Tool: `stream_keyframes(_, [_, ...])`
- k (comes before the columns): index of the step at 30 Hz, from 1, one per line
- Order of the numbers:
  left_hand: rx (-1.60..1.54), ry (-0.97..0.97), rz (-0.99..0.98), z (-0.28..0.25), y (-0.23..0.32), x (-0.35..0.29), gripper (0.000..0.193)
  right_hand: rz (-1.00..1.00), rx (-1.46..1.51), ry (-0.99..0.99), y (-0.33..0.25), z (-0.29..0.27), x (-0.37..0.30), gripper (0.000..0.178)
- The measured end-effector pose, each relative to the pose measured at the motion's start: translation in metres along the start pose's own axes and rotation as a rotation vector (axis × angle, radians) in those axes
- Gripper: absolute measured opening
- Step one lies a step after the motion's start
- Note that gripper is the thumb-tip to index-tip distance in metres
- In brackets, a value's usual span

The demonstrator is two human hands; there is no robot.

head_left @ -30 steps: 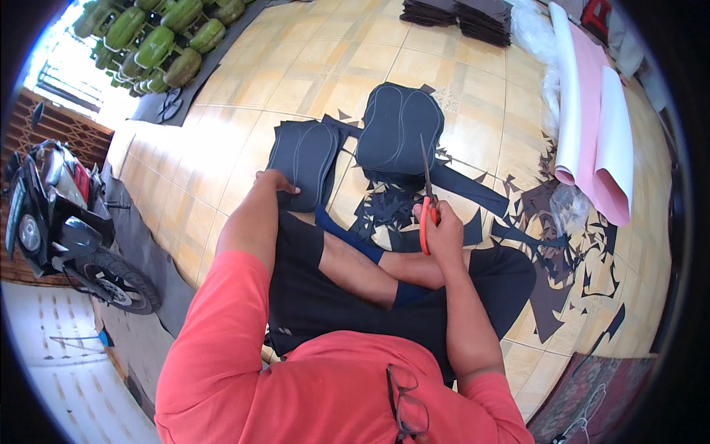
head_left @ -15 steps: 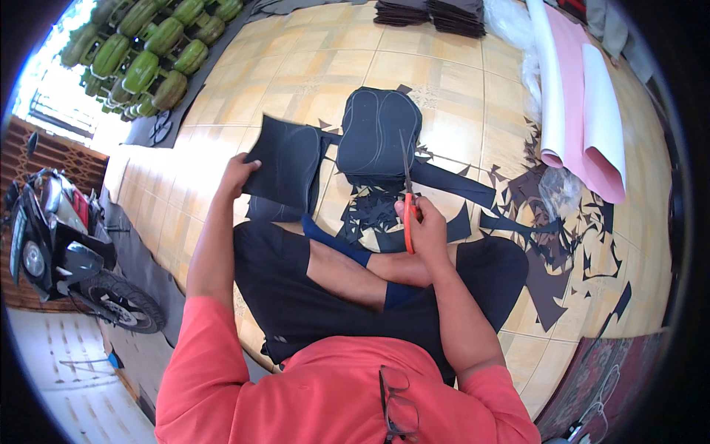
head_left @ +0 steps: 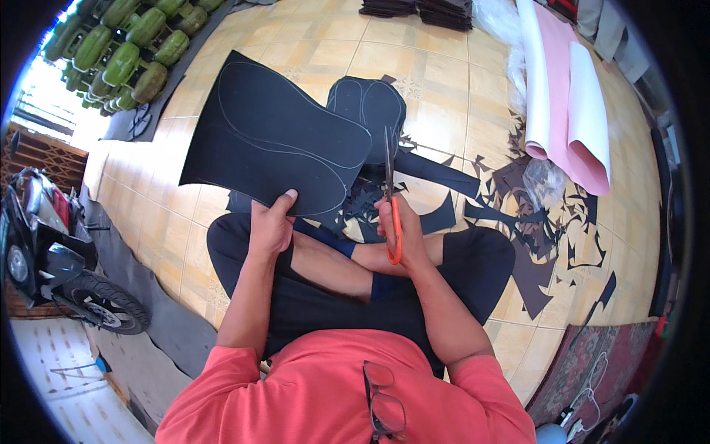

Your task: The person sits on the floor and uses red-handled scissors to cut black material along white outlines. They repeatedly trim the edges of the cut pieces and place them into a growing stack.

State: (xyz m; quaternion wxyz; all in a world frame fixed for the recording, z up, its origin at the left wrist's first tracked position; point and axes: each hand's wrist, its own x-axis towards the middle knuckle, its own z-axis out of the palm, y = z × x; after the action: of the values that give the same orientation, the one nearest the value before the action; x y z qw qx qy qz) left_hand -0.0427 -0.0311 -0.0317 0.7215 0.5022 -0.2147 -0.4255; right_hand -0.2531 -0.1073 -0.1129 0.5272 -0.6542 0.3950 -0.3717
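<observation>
My left hand point(head_left: 274, 222) is closed on the near edge of a dark sheet point(head_left: 274, 133), its thumb on top. Pale outlines shaped like shoe soles are drawn on that sheet. In my right hand point(head_left: 403, 229) are scissors point(head_left: 395, 214) with orange handles, blades pointing away from me and a little apart, to the right of the sheet. Behind the sheet's right end sits a stack of dark cut pieces point(head_left: 381, 103) with similar lines, partly covered. Small dark offcuts point(head_left: 362, 200) lie in front of my crossed legs.
More scraps point(head_left: 525, 200) are strewn over the tiled floor at my right. Beyond them lie pink and white rolls point(head_left: 569, 111) and clear plastic point(head_left: 543, 181). Dark stacks point(head_left: 444, 11) stand at the far side. A motorbike point(head_left: 66, 259) and green gas cylinders point(head_left: 122, 55) are at left.
The dark sheet has been lifted and brought toward me and to the right, turned with its outlines up. The scissors have come slightly left, their blades now a bit apart.
</observation>
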Motion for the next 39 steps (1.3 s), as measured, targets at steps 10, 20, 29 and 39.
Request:
stream_keyframes(10, [0.057, -0.03, -0.017, 0.0, -0.009, -0.013, 0.041, 0.084, 0.028, -0.002, -0.024, -0.013, 0.004, 0.031])
stream_keyframes(20, [0.086, -0.046, -0.026, -0.001, -0.004, -0.014, 0.04, -0.003, 0.015, -0.024, -0.026, -0.016, 0.002, 0.038])
stream_keyframes(29, [0.098, 0.017, 0.047, -0.021, 0.029, 0.008, 0.042, 0.085, 0.107, -0.225, -0.042, -0.024, -0.003, 0.044])
stream_keyframes(39, [0.183, 0.022, 0.016, -0.033, 0.024, 0.013, 0.041, 0.016, -0.004, -0.221, -0.028, -0.012, -0.003, 0.045])
